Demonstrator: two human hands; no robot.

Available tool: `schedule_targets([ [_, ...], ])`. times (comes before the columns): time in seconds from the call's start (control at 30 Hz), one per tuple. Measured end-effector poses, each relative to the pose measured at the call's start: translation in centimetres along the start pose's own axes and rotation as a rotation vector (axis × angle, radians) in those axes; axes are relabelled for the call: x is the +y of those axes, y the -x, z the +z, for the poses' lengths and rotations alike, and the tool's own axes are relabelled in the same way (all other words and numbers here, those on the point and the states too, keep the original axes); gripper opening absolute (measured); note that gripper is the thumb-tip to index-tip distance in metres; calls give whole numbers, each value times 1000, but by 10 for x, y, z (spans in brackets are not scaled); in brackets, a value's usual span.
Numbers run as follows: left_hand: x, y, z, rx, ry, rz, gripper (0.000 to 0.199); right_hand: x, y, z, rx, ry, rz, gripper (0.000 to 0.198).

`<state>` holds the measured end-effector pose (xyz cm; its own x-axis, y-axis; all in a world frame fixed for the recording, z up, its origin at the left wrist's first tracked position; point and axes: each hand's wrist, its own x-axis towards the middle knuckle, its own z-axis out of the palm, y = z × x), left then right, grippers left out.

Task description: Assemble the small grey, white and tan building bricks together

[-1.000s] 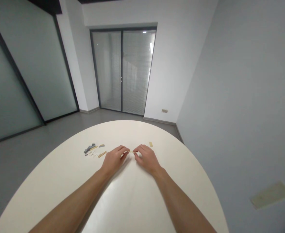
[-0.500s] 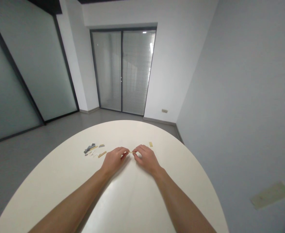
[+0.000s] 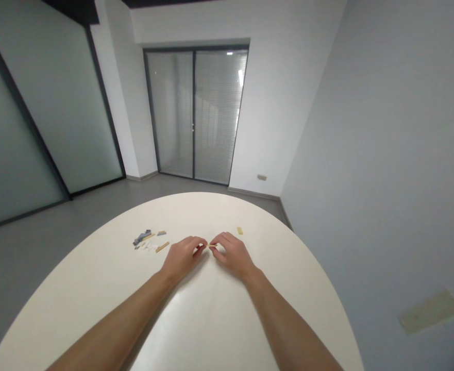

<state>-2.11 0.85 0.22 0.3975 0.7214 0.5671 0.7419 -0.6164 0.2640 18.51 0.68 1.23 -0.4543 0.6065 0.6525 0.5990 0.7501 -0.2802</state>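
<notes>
Works low over the round white table (image 3: pixel 211 330), straight ahead, with fingers closed on both sides. Pinches a small tan piece (image 3: pixel 208 245) from two ends at once, thumb against fingertips: at its left end with the left hand (image 3: pixel 182 256), at its right end with the right hand (image 3: pixel 232 254). Lies, then, right between the two grips, equally near to both, with its long axis seemingly running side to side; too covered by fingertips to tell whether in one part or two.

Has just beside the left hand a tan strip (image 3: pixel 162 247), aslant, far end turned towards the knuckles. Shows further left some white bits (image 3: pixel 149 246), then a heap of grey pieces (image 3: pixel 141 237), and a little apart, a grey-and-tan piece (image 3: pixel 161 233). Beyond the right hand, shows a flat yellowish piece (image 3: pixel 239 230), untouched. Ends, far off, at a glass door (image 3: pixel 194 116).
</notes>
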Motion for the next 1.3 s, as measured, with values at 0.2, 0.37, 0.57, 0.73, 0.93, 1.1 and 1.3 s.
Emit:
schedule_targets([
  [0.2,1,0,0,12,23,18,16,-1,0,0,-15,0,16,6],
  [0.37,1,1,0,23,50,40,17,-1,0,0,-17,10,16,3],
  [0.57,6,1,-5,7,53,47,18,-1,0,0,-20,15,29,1],
  [0.73,12,-1,-9,44,60,136,18,2,1,3,-30,52,35,10],
  [0.93,13,-1,-8,39,21,252,21,2,0,4,-62,97,19,15],
  [1.1,11,-1,-8,-1,11,270,24,1,0,4,-66,101,16,18],
  [1.3,13,-1,-9,-16,11,267,23,1,-1,3,-73,105,20,17],
])
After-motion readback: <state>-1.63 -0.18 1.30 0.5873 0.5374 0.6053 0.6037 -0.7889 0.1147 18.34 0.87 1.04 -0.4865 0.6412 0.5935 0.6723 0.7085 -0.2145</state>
